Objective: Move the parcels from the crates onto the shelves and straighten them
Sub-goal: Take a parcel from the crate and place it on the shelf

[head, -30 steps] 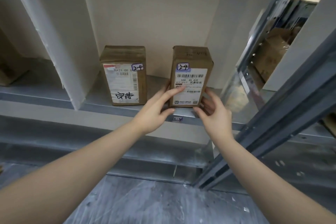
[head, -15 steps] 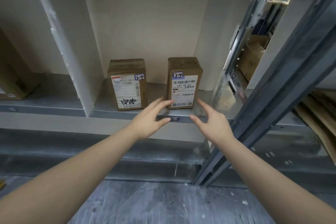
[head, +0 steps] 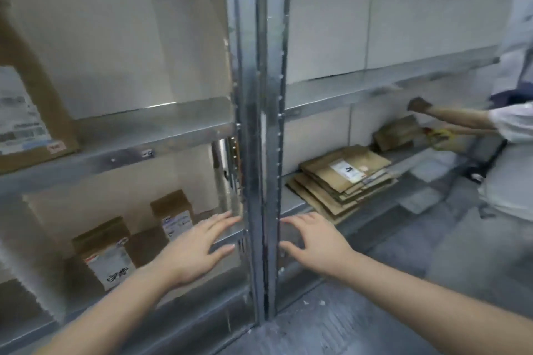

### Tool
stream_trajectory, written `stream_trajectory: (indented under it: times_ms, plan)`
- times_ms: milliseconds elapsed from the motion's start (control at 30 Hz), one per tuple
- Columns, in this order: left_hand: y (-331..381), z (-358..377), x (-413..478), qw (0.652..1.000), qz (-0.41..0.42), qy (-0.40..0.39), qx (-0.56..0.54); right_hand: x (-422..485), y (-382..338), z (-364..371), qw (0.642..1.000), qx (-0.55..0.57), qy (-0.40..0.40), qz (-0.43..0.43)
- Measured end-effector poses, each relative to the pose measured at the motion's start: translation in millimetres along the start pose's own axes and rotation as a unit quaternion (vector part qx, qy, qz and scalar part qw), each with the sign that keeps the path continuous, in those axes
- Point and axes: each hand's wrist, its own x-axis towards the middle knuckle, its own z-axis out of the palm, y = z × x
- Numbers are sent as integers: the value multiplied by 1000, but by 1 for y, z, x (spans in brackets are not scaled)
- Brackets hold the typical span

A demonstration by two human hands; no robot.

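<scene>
Now both hands are empty, fingers straight and spread, palms down, one on each side of the grey metal upright post [head: 261, 124] that splits the shelving into two bays. The left hand [head: 196, 248] hovers in front of the lower shelf [head: 142, 243] of the left bay, with its fingertips towards the post; whether they touch the shelf edge I cannot tell. The right hand [head: 314, 242] hangs at the same height just right of the post, apart from the left. Two small brown parcels stand upright on that lower shelf, white labels facing out: the nearer parcel [head: 106, 256], with black handwriting on its label, and the farther parcel [head: 174, 215] behind and to its right, a gap between them. Neither hand touches either one. On the upper shelf [head: 161, 130] of the left bay a large labelled carton [head: 31, 112] stands at the far left. In the right bay a stack of flattened cartons [head: 343, 179] lies on the low shelf, with a brown box [head: 396, 132] behind it. A second person [head: 513, 153] in a light top stands at the right edge, arms reaching towards that box; what those hands hold is too blurred to tell. Grey floor [head: 432, 268] runs beneath.
</scene>
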Motion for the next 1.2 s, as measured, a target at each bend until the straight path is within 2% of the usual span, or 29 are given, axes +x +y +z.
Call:
stream_trajectory:
  times_ms: [100,233,467,667,867,1100,1200]
  plan:
    - [78,-17,55,995,86,-31,36,-47,45,-52,997,-51,13,61]
    - [205,-4,130,974,203,-66,79,-111,118,-105,979,-91,55,173]
    - [445,44,220,899,395,-90,165,-241,250,-170,909,-112,98,390]
    - [602,80,255,824,518,-100,207,-372,332,-201,820,-117,120,547]
    - [725,127,264,736,633,-97,221,-478,359,-209,726,-98,162,661]
    - [832,188,294,636,712,-161,250,-533,368,-203,609,-72,193,766]
    - [868,211,327,608,737,-182,233,-528,384,-192,565,-44,212,796]
